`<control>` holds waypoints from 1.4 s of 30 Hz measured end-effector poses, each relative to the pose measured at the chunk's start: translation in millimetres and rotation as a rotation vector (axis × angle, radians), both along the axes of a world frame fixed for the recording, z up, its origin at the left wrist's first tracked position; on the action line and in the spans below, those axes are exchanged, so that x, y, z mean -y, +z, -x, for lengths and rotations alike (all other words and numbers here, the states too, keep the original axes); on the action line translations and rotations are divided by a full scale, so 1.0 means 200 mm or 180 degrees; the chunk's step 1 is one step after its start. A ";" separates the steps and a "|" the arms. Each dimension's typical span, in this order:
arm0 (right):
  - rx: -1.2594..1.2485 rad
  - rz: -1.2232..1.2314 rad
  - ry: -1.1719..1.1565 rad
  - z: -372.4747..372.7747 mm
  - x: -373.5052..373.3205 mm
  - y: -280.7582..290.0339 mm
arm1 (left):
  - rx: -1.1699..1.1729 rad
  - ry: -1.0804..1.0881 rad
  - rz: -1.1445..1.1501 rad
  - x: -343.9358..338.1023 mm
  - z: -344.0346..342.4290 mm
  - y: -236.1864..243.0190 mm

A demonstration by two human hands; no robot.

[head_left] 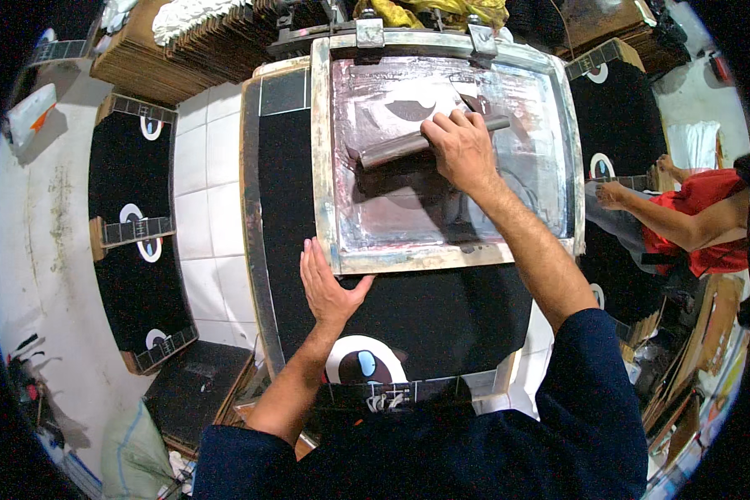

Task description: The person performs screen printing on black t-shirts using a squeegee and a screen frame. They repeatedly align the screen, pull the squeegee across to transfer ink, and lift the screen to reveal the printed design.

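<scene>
A silk-screen frame [442, 260] with a pale, ink-stained border lies over black fabric [467, 312] stretched on a board. My right hand [465, 152] is wrapped around a long grey squeegee [392, 151], which rests slantwise on the smeared mesh [392, 221]. Dark eye shapes show through the mesh near the squeegee. At the frame's near left corner, my left hand [329, 287] touches the border with its fingers stretched out and thumb apart. Closer to me, a printed eye [339, 357] in white, brown and blue sits on the black fabric.
Metal clamps [370, 33] hold the frame's far edge. To the left, black panels [129, 283] with printed eyes lie on boards beside white tiles [211, 196]. Another person in a red garment [692, 204] is at the right by similar panels. Stacked cardboard [217, 62] stands far left.
</scene>
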State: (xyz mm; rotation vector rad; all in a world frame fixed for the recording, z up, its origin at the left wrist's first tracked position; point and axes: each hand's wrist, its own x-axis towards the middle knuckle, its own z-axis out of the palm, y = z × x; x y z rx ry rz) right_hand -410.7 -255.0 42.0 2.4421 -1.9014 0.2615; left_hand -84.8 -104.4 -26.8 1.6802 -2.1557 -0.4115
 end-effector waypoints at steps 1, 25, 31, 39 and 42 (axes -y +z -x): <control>0.0045 0.0291 0.0076 0.00 -0.01 0.00 | -0.0015 -0.0020 0.0063 0.00 0.00 0.00; 0.0100 -0.0110 -0.1333 -0.09 0.04 -0.01 | 0.0046 -0.0065 -0.0068 0.00 -0.01 -0.01; 0.0107 0.0022 -0.0833 0.01 0.34 0.00 | 0.0066 -0.0146 0.0013 0.02 -0.01 0.00; -0.0369 0.0491 -0.0775 0.00 0.41 -0.09 | 0.0084 -0.0121 -0.0115 0.01 -0.01 0.00; -0.0319 0.0289 -0.0849 -0.13 0.05 -0.07 | -0.0077 -0.0095 -0.0071 0.02 -0.01 0.01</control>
